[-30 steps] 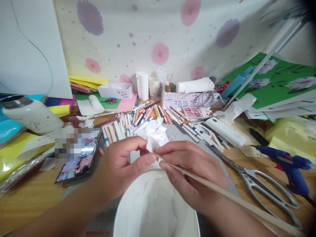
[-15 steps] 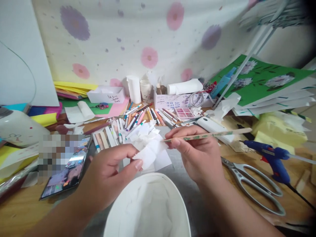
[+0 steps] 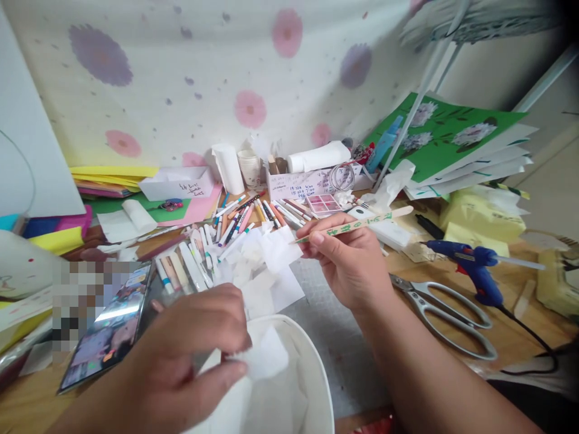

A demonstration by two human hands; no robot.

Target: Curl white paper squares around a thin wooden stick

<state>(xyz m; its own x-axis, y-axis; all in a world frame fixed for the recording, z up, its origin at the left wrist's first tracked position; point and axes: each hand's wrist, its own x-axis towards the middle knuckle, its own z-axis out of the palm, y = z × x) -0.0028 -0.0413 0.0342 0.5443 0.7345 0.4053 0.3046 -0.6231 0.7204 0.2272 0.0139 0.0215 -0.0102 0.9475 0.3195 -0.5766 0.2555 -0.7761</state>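
My left hand (image 3: 199, 343) is closed in a pinch on a small piece of thin white paper (image 3: 269, 355). It hangs over a white round-rimmed container (image 3: 316, 367), whose inside looks pale and wrinkled. Between the thumb and fingers of my right hand (image 3: 348, 259) is a flat wooden stick (image 3: 368, 222) with green markings. Its pointed left end meets a white paper scrap (image 3: 280, 250); whether my fingers also touch that scrap I cannot tell. More torn white paper (image 3: 253, 280) lies beyond the container, on the grey work surface.
Several markers (image 3: 244, 220) lie spread at the back. At the right are metal scissors (image 3: 446, 319), a blue glue gun (image 3: 470, 265) and a white device (image 3: 384, 229). On the left, a phone (image 3: 108, 331) leans near a white rounded object (image 3: 22, 265).
My left hand has come nearer, carrying its paper piece away from the pile and over the container. The right hand keeps the stick, now pointing slightly more upward. The view has swung right.
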